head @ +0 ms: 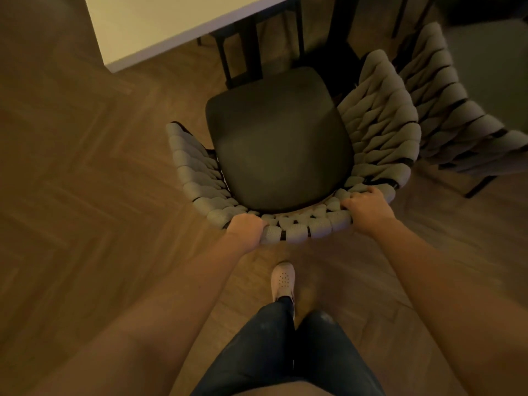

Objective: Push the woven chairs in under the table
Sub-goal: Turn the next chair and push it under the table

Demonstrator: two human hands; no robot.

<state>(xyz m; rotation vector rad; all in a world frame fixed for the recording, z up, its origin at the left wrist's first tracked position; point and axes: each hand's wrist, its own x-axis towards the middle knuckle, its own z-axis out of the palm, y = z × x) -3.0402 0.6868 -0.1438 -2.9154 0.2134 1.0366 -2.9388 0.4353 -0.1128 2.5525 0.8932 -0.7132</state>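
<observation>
Gripping the woven chair [281, 138] by its backrest rim: left hand [247, 227] and right hand [367, 207] each curl over the weave. Chair stands outside the table [160, 27], seat front just short of the table edge, skewed to it. Judgement: square the seat to the table, then push evenly through both hands; second woven chair [445, 110] crowds it, farther along the table.

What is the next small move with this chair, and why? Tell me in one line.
Probably push the woven chair forward and a little left, toward the table. Both the left hand and the right hand grip its back rim, yet its dark seat lies wholly clear of the table's edge.
</observation>
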